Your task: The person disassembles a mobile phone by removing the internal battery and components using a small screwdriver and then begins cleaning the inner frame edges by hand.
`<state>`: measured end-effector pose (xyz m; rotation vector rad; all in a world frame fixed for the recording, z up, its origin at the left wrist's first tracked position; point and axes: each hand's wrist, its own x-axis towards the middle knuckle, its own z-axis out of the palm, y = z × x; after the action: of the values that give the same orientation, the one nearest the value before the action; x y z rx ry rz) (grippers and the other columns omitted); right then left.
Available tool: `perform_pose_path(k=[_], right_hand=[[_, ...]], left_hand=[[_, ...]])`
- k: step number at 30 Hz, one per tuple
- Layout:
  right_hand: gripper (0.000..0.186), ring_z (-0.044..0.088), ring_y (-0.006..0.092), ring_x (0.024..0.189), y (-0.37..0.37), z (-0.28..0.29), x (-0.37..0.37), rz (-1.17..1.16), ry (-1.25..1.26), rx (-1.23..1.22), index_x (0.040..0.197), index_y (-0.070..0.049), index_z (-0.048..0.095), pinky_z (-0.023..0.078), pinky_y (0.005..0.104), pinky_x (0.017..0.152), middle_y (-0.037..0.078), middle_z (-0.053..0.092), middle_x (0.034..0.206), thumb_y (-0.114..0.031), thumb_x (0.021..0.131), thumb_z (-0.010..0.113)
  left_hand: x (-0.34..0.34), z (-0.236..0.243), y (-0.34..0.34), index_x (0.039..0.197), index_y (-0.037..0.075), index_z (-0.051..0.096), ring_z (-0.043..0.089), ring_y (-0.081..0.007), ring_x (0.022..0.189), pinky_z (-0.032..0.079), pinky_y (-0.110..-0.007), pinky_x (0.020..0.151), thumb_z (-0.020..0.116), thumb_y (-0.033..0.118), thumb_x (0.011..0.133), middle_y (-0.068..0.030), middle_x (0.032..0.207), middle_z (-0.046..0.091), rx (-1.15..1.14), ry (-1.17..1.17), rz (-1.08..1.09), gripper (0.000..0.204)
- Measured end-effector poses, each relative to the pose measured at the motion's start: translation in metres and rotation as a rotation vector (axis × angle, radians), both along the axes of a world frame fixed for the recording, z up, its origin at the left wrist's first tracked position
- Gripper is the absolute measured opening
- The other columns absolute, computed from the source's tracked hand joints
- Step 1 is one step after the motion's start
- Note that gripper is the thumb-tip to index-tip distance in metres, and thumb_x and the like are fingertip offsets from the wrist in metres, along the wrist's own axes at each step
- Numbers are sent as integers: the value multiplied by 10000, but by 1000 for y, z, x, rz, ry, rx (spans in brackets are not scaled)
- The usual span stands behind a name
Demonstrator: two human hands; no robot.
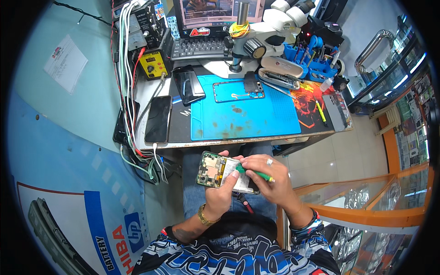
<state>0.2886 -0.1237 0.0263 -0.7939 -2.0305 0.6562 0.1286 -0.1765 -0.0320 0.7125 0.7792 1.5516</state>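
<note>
Above my lap, an opened phone (pixel 211 167) lies in my left hand (pixel 219 200), its circuit board bare at the left end. Beside the board is a silver-white battery (pixel 243 184). My left thumb presses on the battery side, while the fingers support the phone from beneath. A slim green-handled tool (pixel 264 176) is pinched in my right hand (pixel 277 170); its tip is hidden. A green patch (pixel 240 168) shows between my hands over the battery; I cannot tell whether it belongs to the tool.
A blue repair mat (pixel 256 121) on the bench carries a phone frame (pixel 238 97). Phones lie left of it, including a black one (pixel 158 119) near the front edge. Behind stand a microscope (pixel 238 50), a keyboard (pixel 197 47) and a blue tool holder (pixel 318 68). Cables (pixel 130 91) hang at left.
</note>
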Motion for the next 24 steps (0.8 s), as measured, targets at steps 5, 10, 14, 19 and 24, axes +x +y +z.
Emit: perform_pose_path(k=[5, 10, 14, 19, 24], right_hand=[[146, 728, 188, 887, 8, -9, 13, 55, 213, -628, 1074, 24, 731, 564, 329, 810, 109, 756, 1035, -78, 984, 677], [169, 695, 116, 967, 15, -31, 21, 102, 414, -956, 1074, 27, 730, 559, 271, 848, 70, 749, 1064, -117, 1024, 658], [126, 710, 217, 1053, 1, -31, 15, 85, 331, -603, 1049, 20, 724, 551, 335, 920, 130, 748, 1152, -49, 992, 636], [305, 684, 339, 889, -10, -26, 12, -60, 32, -161, 1148, -6, 691, 536, 418, 800, 154, 709, 967, 43, 849, 649], [460, 667, 319, 805, -9, -40, -5, -127, -82, -21, 1221, -47, 690, 533, 427, 711, 118, 683, 914, 47, 770, 684]], left_hand=[[-3, -2, 0, 1489, -31, 389, 609, -290, 1281, 499, -417, 1095, 565, -19, 1008, -240, 1338, 619, -146, -117, -48, 512], [-7, -6, -1, 1464, -28, 426, 619, -313, 1271, 513, -433, 1081, 586, -16, 994, -241, 1335, 620, -235, -245, -97, 496], [-8, -9, 1, 1444, -25, 450, 628, -294, 1253, 517, -418, 1070, 602, -11, 986, -229, 1329, 627, -285, -246, -66, 482], [-3, -20, 1, 1423, -30, 499, 641, -217, 1208, 528, -361, 1030, 605, -34, 970, -174, 1349, 634, -236, -118, -22, 465], [2, -28, -8, 1424, -36, 522, 635, -150, 1183, 533, -324, 999, 606, -71, 950, -113, 1379, 623, -128, 80, 27, 482]])
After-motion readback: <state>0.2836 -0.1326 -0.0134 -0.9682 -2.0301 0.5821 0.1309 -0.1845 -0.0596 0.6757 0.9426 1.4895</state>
